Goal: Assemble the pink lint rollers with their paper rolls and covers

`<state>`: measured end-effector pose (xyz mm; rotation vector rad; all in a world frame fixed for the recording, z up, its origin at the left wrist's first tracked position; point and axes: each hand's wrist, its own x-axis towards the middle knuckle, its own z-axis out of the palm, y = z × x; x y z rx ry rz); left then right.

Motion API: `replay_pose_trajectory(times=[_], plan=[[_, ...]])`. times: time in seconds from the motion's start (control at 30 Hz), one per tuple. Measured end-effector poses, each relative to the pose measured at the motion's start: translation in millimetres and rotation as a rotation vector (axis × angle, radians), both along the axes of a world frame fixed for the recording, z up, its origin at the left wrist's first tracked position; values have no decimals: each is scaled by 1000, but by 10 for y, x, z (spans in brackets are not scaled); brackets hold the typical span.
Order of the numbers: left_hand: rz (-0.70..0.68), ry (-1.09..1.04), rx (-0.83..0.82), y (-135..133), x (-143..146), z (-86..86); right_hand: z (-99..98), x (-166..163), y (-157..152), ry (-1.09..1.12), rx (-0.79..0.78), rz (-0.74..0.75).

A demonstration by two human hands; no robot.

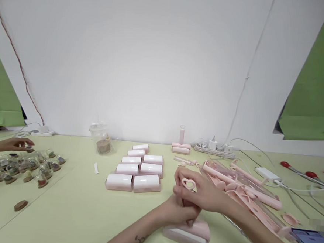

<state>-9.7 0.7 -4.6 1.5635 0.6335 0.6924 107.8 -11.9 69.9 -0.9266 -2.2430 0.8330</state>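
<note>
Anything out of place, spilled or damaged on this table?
Nothing looks spilled or damaged. One brown disc lies bare at lower left, apart from the clustered clear domes; a white strip also lies alone, near the plastic bag.

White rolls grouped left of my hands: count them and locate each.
8: five rolls in the left column and three rolls in the right column, beside the left column's front three. None looks hidden.
</note>
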Motion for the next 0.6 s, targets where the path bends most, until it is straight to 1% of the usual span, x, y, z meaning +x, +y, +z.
replay_pose_trajectory(times=[0.1,0.17,0.23,0.27,0.4,0.47,0.57,0.6], plan=[[11,16,-10,-13,1,7,-32,-69,41,45,-176,107],[-19,28,-29,-17,-3,20,-45,-68,23,49,-316,126],[-48,53,-30,-26,-8,50,-31,-51,-9,16,-396,110],[-46,74,-19,-34,-9,70,-13,-45,-23,-15,-386,99],[57,176,41,-75,0,127,59,-57,-41,-107,-198,83],[78,188,36,-88,8,124,58,-69,-28,-73,-184,119],[64,161,43,-89,21,99,27,-82,6,7,-191,198],[95,155,43,-84,28,91,17,-86,19,28,-196,236]])
